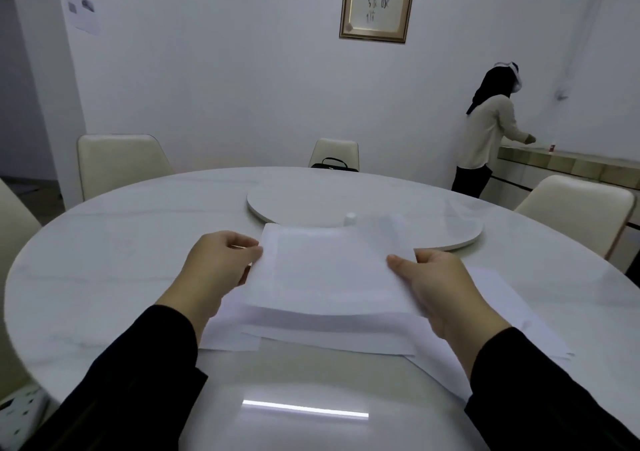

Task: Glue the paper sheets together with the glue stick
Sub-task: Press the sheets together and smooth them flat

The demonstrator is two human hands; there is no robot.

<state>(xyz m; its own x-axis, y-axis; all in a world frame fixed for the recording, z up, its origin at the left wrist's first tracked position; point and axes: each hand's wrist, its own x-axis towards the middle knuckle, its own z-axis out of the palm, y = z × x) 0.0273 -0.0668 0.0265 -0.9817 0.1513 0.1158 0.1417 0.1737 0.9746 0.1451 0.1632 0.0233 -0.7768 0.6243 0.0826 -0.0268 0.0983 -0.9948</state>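
Note:
A white paper sheet [325,270] is lifted a little above the round white table [104,243], its far edge raised. My left hand [214,270] pinches its left edge and my right hand [440,288] grips its right edge, thumb on top. Under it lie more loose white sheets [346,333], spread unevenly toward the right. A small white cap-shaped object, perhaps the glue stick [350,218], stands just beyond the held sheet on the turntable; the paper hides its lower part.
A round white turntable [311,198] sits at the table's middle. Cream chairs [117,160] stand around the table, one with a black bag [334,166]. A person [488,132] stands at a counter at the right wall.

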